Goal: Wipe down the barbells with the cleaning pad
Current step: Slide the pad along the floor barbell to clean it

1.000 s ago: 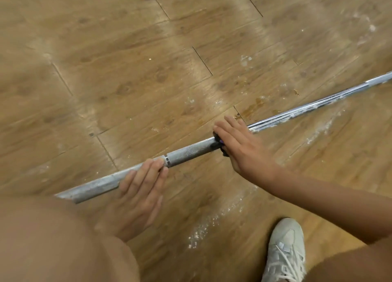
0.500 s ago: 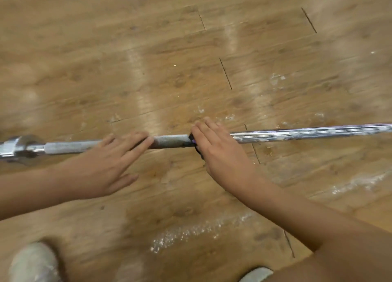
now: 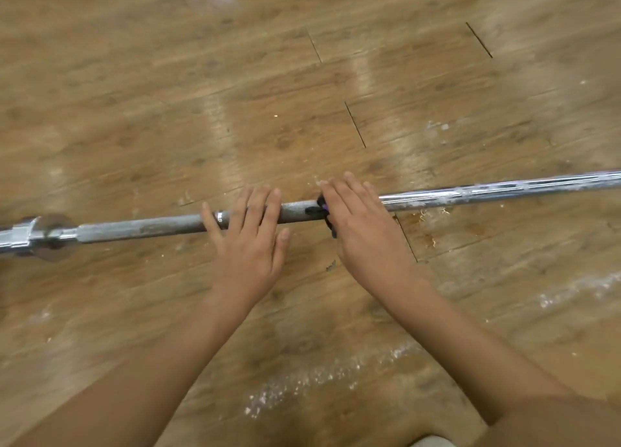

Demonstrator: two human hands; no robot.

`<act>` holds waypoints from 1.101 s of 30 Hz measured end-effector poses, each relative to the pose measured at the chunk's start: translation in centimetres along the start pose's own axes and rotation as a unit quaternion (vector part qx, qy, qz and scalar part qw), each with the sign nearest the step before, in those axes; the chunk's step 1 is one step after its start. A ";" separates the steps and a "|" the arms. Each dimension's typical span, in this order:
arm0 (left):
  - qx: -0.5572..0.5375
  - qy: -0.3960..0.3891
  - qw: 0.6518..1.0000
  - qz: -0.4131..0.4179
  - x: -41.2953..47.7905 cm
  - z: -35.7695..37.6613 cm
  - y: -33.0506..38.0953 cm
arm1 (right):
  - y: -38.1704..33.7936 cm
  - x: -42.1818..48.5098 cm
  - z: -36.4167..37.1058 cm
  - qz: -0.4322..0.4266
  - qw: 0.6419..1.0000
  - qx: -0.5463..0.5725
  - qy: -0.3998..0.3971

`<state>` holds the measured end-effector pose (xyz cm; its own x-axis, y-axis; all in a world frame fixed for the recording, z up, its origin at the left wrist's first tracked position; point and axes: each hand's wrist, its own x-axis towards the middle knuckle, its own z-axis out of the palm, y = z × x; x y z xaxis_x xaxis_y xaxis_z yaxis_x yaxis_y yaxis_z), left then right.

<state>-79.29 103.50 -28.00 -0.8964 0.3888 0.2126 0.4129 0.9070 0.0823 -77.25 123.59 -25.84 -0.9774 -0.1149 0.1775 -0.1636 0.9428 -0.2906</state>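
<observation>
Barbell (image 3: 141, 226) lies on wood floor (image 3: 134, 110), both hands on it.
Collar (image 3: 43, 233) blurred, cut off at left edge. Left hand (image 3: 250, 241) grip spread, fingers flat across the bar. Cleaning pad (image 3: 317, 209) sits on the bar mid-frame, mostly hidden under right hand (image 3: 366, 231); its fingers lie straight, pressing on the pad, thumb unseen. Bar runs out the right edge. White powder (image 3: 319, 379) on open floor near side; shoe (image 3: 430, 441) tip cut off at bottom.

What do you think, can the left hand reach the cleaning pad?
Probably yes: the left hand rests on the barbell close to the cleaning pad, only bare bar between, though the right hand mostly covers it.
</observation>
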 end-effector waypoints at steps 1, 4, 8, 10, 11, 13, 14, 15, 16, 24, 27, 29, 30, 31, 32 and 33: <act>-0.016 0.017 1.000 -0.020 0.1 0.3 0.3 | -0.4 0.2 0.2 0.012 1.000 -0.005 0.005; -0.049 0.047 0.997 -0.045 0.3 0.8 0.8 | -1.5 1.0 0.8 -0.002 1.000 -0.005 0.003; -0.022 0.074 0.997 -0.018 0.5 1.6 0.2 | 1.1 1.2 -0.2 -0.051 0.998 -0.031 -0.038; -0.010 0.075 0.997 -0.016 0.7 1.9 0.0 | 2.4 1.0 -0.9 -0.002 0.999 -0.022 -0.044; -0.005 0.073 0.997 -0.017 0.8 1.9 0.0 | 2.5 1.0 -1.0 0.018 0.999 -0.019 -0.043; 0.002 0.068 0.997 -0.018 1.0 2.0 -0.1 | 1.4 1.5 -0.5 0.026 0.999 -0.016 -0.038; 0.002 0.067 0.998 -0.020 1.2 2.0 -0.2 | 0.6 1.8 -0.2 0.018 0.999 -0.013 -0.042; 0.000 0.067 0.998 -0.021 1.3 2.1 -0.3 | 0.0 2.2 0.2 0.007 0.999 -0.008 -0.049; -0.002 0.068 0.998 -0.020 1.4 2.0 -0.4 | -0.4 2.7 0.3 0.000 0.999 -0.003 -0.053; -0.010 0.055 0.998 -0.020 3.2 1.9 -1.0 | 1.8 3.8 -0.9 0.047 0.997 0.003 -0.063; -0.015 0.052 0.998 -0.033 4.0 1.9 -0.9 | 0.4 5.7 0.4 -0.008 0.996 -0.001 -0.088; -0.019 0.045 0.998 -0.035 4.3 1.7 -1.0 | 0.5 6.5 0.5 -0.029 0.995 0.005 -0.099; -0.021 0.041 0.998 -0.033 4.2 1.7 -1.2 | 0.9 6.6 0.3 -0.029 0.994 0.010 -0.103; -0.025 0.039 0.998 -0.030 4.0 1.6 -1.4 | 1.5 6.5 0.0 -0.024 0.995 0.011 -0.100; -0.029 0.036 0.999 -0.026 3.6 1.7 -1.6 | 2.1 6.4 -0.3 -0.010 0.995 0.010 -0.094; -0.030 0.031 0.999 -0.023 3.2 1.8 -1.6 | 2.7 6.3 -0.5 0.009 0.996 0.009 -0.087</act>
<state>-83.10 103.54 -29.19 -0.9035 0.3353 0.2671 0.3830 0.9112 0.1517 -83.78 125.54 -25.03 -0.9884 -0.1519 0.0076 -0.1468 0.9396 -0.3091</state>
